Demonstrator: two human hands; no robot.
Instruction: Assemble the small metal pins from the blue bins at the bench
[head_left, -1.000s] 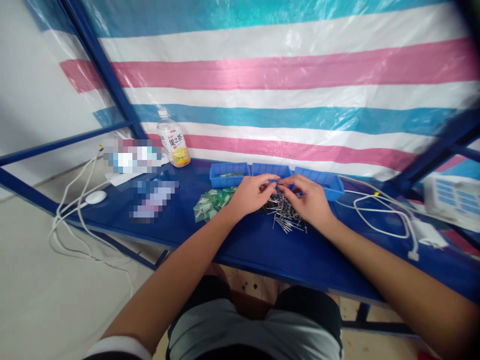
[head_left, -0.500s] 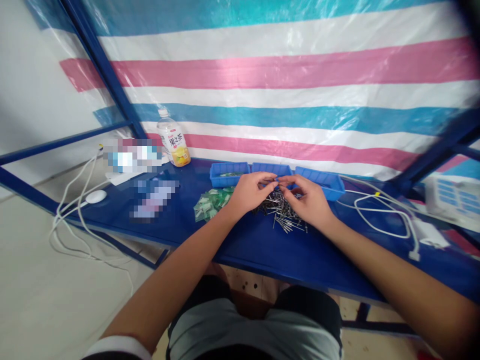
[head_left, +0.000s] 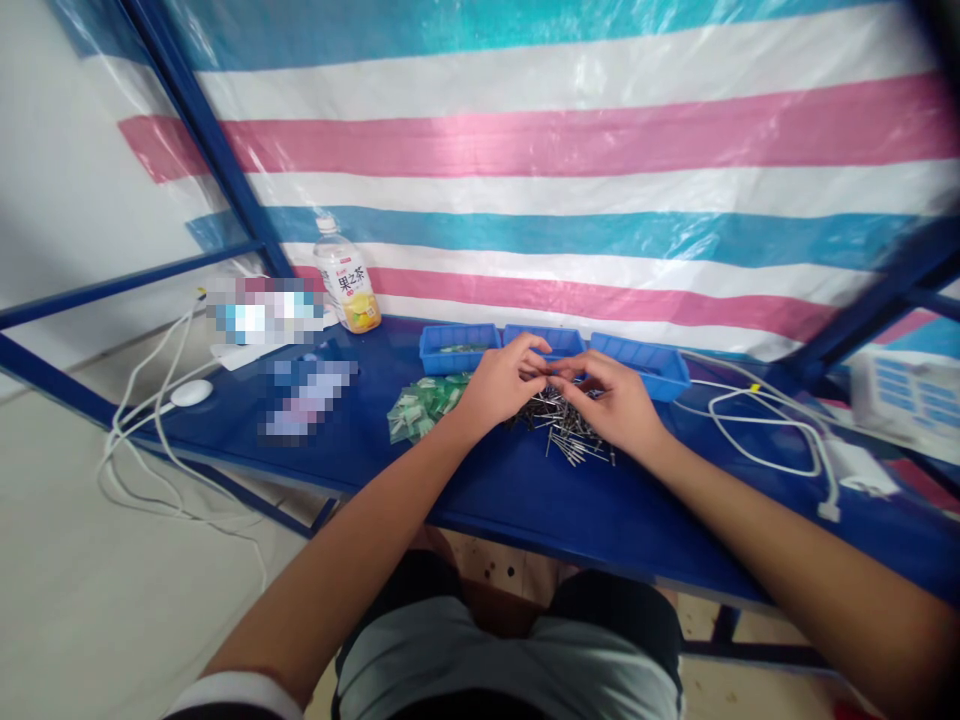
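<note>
My left hand (head_left: 510,380) and my right hand (head_left: 606,395) meet fingertip to fingertip above a pile of thin metal pins that look like rivets (head_left: 574,440). Fingers of both hands are pinched together; whatever lies between them is too small or hidden to name. Left of the pile, beside my left wrist, is a heap of small green plastic bags (head_left: 420,408). Behind my hands stand a left blue bin (head_left: 459,352) with a few small items inside, a middle blue bin (head_left: 544,342) partly covered by my fingers, and a right blue bin (head_left: 645,365).
A drink bottle (head_left: 349,280) stands at the back left of the blue table (head_left: 525,510). White cables (head_left: 780,450) and a white adapter (head_left: 862,468) lie on the right. A round white puck (head_left: 191,393) sits at the left edge. Striped sheeting (head_left: 525,150) hangs behind.
The fingers of both hands have shifted slightly, with my left fingers raised and my right hand drawn a little to the left. The pile and bins look the same.
</note>
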